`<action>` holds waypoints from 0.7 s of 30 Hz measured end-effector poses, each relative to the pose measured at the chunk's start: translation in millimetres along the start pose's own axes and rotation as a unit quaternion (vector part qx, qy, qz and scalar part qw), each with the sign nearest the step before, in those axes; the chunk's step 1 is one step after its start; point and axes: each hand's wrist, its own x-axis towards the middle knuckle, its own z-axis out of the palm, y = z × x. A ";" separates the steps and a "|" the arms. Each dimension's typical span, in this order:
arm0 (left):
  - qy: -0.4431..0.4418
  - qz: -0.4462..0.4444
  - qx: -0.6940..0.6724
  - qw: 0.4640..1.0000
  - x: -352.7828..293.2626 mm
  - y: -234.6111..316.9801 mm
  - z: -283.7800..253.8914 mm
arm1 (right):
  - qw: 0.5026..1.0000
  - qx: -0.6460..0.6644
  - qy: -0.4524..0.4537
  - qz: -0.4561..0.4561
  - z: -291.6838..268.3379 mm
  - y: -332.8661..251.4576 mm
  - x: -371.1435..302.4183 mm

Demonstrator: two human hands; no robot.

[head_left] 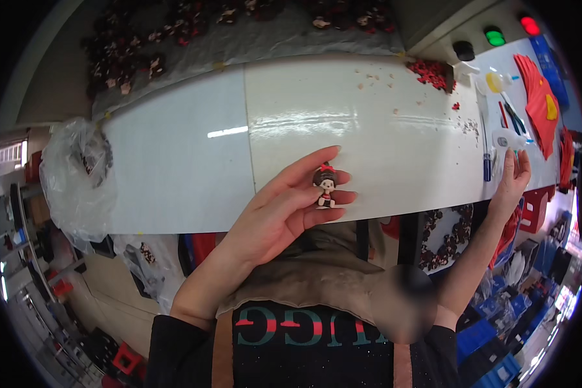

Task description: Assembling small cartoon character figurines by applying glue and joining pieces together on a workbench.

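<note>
My left hand (278, 210) holds a small doll figurine (327, 186) upright over the near edge of the table, its thumb against the figurine's side and its fingers behind. The figurine has brown hair, a red bow, a pale face and a red-and-dark body. Out at the right end of the table is my right hand (515, 178), its thumb and fingertips drawn together round a tiny teal bit. What that bit belongs to is too small to make out. Just beyond those fingertips lies a white squeeze bottle (507, 138) with a blue tip.
A screwdriver (487, 165), a yellow-topped bottle (495, 82) and a red cloth (538, 103) lie at the right. Small red pieces (431, 74) are heaped at the back right. Many figurines (194, 26) fill a grey-lined shelf behind. A clear plastic bag (74, 187) hangs at the left.
</note>
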 end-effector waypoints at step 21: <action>-0.021 -0.020 -0.084 0.996 -12.6 -6.9 -21.0 | 0.994 -0.047 -0.097 0.010 4.7 10.6 8.4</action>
